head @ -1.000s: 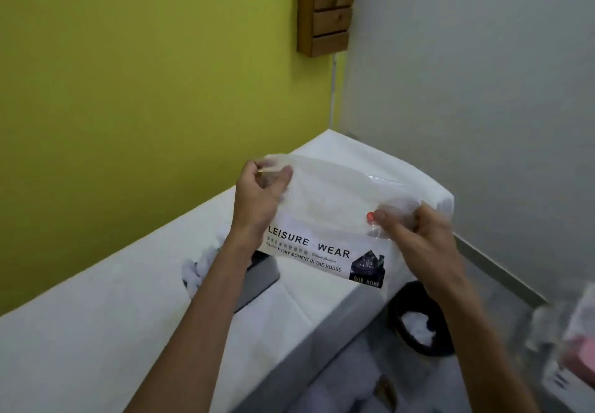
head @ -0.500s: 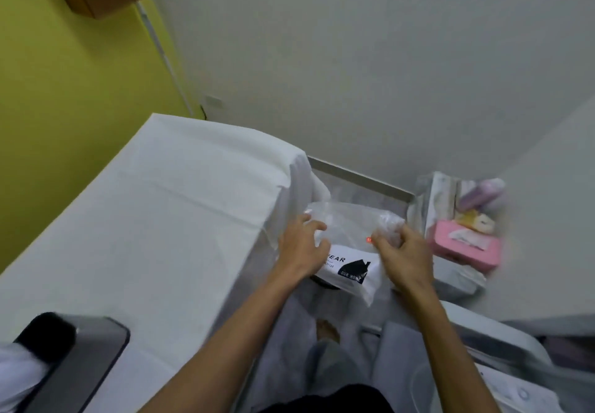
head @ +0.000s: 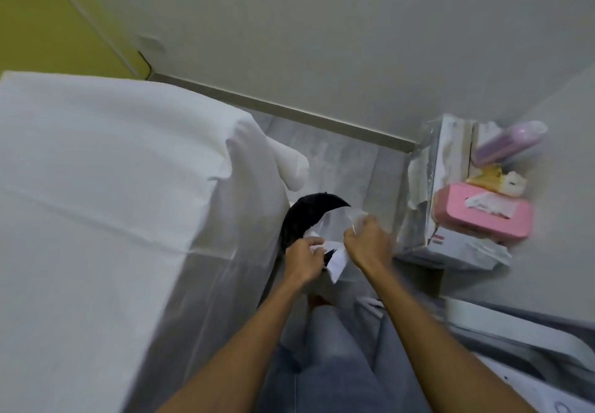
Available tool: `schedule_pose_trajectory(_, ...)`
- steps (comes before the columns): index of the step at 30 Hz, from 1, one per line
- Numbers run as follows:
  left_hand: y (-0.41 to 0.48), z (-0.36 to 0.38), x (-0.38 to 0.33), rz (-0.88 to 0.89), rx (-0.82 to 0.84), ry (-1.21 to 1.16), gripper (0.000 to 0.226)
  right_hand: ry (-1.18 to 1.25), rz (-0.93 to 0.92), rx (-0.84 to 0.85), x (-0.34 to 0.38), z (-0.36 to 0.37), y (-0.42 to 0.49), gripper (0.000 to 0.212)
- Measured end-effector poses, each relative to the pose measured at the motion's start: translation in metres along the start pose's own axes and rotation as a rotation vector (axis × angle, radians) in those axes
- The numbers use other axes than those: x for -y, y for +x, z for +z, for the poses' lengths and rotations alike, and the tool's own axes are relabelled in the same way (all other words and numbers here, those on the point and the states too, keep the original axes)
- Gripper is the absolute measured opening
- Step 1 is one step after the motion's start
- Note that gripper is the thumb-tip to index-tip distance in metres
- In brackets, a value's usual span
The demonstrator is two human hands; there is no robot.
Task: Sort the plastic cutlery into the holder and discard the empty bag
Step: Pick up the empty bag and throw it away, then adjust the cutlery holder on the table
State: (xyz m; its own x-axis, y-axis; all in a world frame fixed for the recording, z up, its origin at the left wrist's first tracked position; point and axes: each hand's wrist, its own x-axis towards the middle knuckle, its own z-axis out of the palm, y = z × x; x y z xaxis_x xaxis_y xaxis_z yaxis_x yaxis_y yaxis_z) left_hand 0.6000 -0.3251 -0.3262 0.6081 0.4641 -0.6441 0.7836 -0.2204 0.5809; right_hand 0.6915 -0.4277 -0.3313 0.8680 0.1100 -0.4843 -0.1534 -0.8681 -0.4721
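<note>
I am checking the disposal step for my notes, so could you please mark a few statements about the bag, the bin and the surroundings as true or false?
1. The left hand and right hand both grip the plastic bag. True.
2. A black bin stands on the floor beside the white-covered table. True.
3. The bag lies spread out on the table. False: it is held crumpled over the bin.
4. The tissue box at the right is blue. False: it is pink.
</note>
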Motion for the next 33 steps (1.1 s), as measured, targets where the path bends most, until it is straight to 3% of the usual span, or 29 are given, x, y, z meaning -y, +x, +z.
schedule_pose_trajectory(7, 0.070, 0.012, 0.037, -0.064, -0.013, 0.032, 0.032, -0.021, 0.038, 0.158, -0.012, 0.073, 0.069, 0.042)
schedule_pose_trajectory(13, 0.064, -0.002, 0.031, -0.052, -0.028, 0.047, 0.033, -0.038, -0.028, 0.232, -0.004, 0.069, 0.062, 0.025)
schedule_pose_trajectory(23, -0.050, -0.100, -0.022, 0.051, -0.176, -0.090, 0.032, 0.129, -0.307, 0.204, 0.104, -0.015, -0.042, 0.025)
schedule_pose_trajectory(33, -0.196, -0.235, 0.010, 0.078, -0.491, -0.155, 0.035, 0.059, -0.756, 0.463, 0.216, -0.032, -0.188, 0.031)
